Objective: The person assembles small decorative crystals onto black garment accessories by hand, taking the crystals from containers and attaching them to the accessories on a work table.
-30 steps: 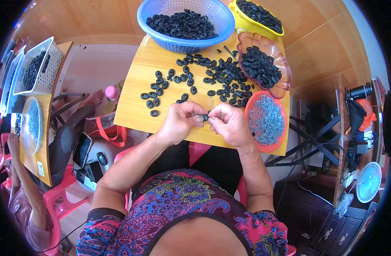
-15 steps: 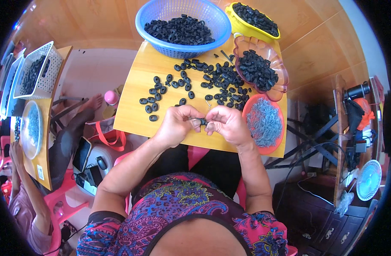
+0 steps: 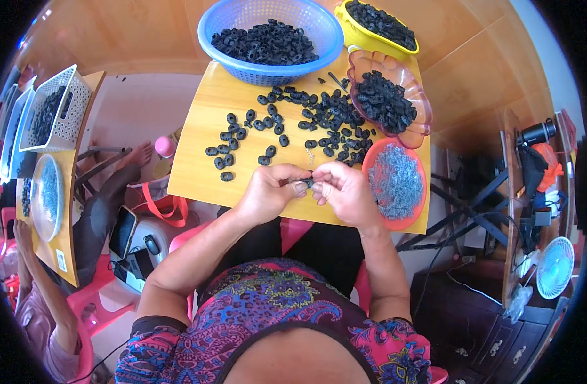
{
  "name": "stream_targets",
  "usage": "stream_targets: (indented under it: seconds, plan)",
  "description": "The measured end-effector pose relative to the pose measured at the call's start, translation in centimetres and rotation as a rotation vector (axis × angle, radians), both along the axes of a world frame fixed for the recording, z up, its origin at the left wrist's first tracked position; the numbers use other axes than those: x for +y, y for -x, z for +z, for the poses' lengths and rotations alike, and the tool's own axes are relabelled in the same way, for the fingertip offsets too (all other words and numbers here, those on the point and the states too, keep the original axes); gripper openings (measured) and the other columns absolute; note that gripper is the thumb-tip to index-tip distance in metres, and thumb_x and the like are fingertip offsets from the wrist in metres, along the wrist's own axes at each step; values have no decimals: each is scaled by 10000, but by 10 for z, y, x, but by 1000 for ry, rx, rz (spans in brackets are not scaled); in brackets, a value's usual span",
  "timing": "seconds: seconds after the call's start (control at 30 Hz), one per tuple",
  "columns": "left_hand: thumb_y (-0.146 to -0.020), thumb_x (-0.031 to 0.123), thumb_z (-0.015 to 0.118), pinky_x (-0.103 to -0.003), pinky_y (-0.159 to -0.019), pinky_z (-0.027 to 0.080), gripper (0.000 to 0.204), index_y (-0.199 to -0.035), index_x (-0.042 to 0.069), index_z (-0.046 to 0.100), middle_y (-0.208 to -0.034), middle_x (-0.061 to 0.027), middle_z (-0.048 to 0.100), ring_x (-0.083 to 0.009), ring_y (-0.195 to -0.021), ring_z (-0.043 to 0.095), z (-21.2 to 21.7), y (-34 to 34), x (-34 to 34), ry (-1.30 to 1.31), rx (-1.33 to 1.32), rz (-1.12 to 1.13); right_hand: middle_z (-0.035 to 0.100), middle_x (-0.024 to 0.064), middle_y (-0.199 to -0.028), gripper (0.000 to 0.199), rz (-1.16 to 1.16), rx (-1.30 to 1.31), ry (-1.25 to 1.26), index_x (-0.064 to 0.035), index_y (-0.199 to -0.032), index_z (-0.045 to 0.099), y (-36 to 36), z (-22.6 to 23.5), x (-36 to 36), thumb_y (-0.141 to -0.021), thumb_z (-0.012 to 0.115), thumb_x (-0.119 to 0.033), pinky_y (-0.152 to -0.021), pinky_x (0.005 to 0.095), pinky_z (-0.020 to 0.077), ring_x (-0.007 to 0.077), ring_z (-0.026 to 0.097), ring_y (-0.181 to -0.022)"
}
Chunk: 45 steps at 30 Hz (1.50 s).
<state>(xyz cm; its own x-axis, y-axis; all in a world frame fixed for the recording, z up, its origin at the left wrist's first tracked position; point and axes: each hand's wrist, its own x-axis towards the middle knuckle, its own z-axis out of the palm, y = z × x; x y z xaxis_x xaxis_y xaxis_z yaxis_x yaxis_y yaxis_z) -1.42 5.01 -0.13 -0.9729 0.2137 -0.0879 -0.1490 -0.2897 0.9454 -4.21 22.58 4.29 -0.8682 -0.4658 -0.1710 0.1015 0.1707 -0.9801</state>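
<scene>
Over the near edge of the wooden table (image 3: pixel 191 166), a small black cord lock (image 3: pixel 307 183) is pinched between my two hands. My left hand (image 3: pixel 268 194) grips it from one side with thumb and forefinger. Opposite, the fingertips of my right hand (image 3: pixel 346 195) close on it too; they hide much of the piece. Just beyond my hands lie loose black cord locks (image 3: pixel 229 144) in a scattered group, with a denser heap of black pieces (image 3: pixel 335 109) farther right. Beside my right hand is an orange plate (image 3: pixel 402 225) full of small metal springs (image 3: pixel 394 182).
Along the table's back stand a blue basket (image 3: pixel 268 72) and a yellow basin (image 3: pixel 370 41), both with black parts. A scalloped bowl (image 3: pixel 421 109) holds more. Left, another person's hand (image 3: pixel 23 233) is by a second table (image 3: pixel 66 217) with a white basket (image 3: pixel 76 115).
Both hands have drawn closer together around the small black piece. My right hand has shifted slightly left, and the view has moved a little.
</scene>
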Motion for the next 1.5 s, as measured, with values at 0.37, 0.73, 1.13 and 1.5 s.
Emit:
stream_targets:
  seconds: [0.37, 0.73, 1.13, 1.5]
  plan:
    - [-746, -14, 672, -343, -662, 503, 201, -936, -42, 612, -870, -163, 606, -291, -793, 617, 9, 15, -19, 649, 512, 336, 629, 73, -764, 245, -674, 538, -392, 70, -1036, 606, 105, 38, 93, -849, 626, -88, -607, 248, 486, 121, 592, -662]
    - [-652, -36, 660, -382, -749, 456, 226, -873, 2, 633, -933, -117, 591, -313, -844, 532, 0, 26, -19, 994, 711, 440, 620, 176, -934, 213, -112, 766, -972, 11, -940, 633, 25, -4, 90, -728, 642, -12, -814, 394, 458, 352, 572, -895]
    - [-657, -37, 627, -375, -738, 414, 234, -869, 51, 676, -929, -77, 572, -284, -822, 498, 2, 40, 5, 1203, 797, 292, 560, 150, -822, 48, -293, 906, -877, 6, -754, 620, 20, -24, 97, -708, 625, 16, -752, 393, 469, 327, 555, -825]
    - [-685, 44, 593, -404, -738, 338, 151, -808, 97, 664, -792, -26, 601, -257, -828, 535, -12, 97, 11, 1357, 885, 202, 624, 205, -888, 149, -358, 782, -835, 27, -907, 615, 13, -21, 110, -764, 574, 18, -728, 400, 493, 367, 611, -818]
